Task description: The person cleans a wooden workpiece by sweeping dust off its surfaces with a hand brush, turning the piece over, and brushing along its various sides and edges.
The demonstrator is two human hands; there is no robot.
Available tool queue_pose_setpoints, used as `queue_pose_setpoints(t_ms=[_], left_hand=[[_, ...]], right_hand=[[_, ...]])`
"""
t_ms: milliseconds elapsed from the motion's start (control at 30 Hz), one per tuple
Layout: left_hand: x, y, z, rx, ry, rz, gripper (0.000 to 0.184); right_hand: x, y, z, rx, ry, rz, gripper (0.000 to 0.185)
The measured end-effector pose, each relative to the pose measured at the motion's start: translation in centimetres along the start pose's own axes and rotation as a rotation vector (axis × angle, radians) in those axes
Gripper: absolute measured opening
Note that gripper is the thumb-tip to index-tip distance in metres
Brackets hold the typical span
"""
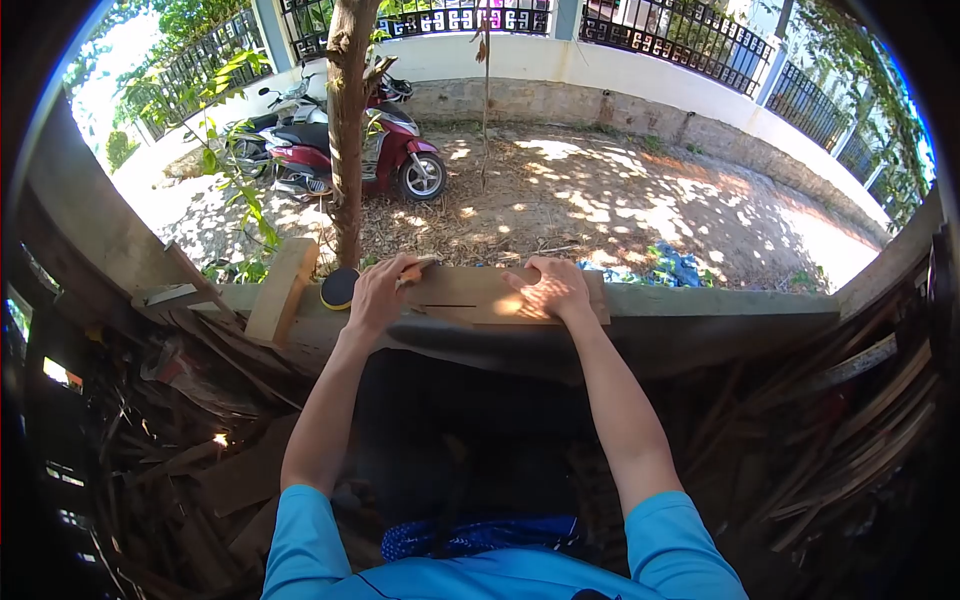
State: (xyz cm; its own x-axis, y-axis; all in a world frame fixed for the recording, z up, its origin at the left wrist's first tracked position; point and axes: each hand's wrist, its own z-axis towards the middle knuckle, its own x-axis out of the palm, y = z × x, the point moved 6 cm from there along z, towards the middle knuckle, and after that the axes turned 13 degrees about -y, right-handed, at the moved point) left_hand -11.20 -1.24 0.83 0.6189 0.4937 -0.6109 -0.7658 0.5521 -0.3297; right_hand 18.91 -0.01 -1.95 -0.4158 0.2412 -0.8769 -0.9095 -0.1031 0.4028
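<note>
A pale flat wooden board [462,290] with a dark slot along it lies on top of the low wall. My left hand [376,296] is at the board's left end, fingers closed round a small brownish thing [424,264] too covered to name. My right hand [553,291] grips the board near its right end, fingers bent towards the far edge. Just left of my left hand sits a round black pad with a yellow rim [340,288]. Farther left, a thick wooden block [283,290] leans across the wall top.
The low wall [720,302] runs across in front of me. Scrap wood strips [870,430] are heaped on both sides below it. Beyond stand a tree trunk [347,130], a red scooter [400,150] and a fence wall [520,65]. Blue crumpled material [672,267] lies outside.
</note>
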Motion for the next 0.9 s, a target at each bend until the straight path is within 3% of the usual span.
queue_pose_setpoints(t_ms=[333,433,533,567,767,900], left_hand=[[0.1,-3.2,0.0,-0.365,0.582,-0.312,0.033],[0.9,-1.0,0.2,-0.387,0.547,-0.344,0.034],[-0.1,0.9,1.4,-0.365,0.306,-0.049,0.033],[-0.1,1.3,1.8,-0.303,0.201,-0.059,0.03],[-0.4,-0.1,1.2,-0.131,0.024,-0.125,0.026],[0.7,-2.3,-0.1,-0.197,0.427,-0.159,0.024]], right_hand=[[0.7,-0.6,0.2,-0.06,-0.069,0.065,0.072],[0.6,-0.4,0.3,-0.052,-0.047,0.079,0.072],[0.0,0.0,0.1,-0.032,-0.018,0.067,0.072],[0.1,0.1,0.0,-0.032,-0.012,0.064,0.073],[0.2,-0.1,0.2,0.013,0.054,0.038,0.074],[0.2,0.0,0.1,0.009,0.046,0.015,0.073]])
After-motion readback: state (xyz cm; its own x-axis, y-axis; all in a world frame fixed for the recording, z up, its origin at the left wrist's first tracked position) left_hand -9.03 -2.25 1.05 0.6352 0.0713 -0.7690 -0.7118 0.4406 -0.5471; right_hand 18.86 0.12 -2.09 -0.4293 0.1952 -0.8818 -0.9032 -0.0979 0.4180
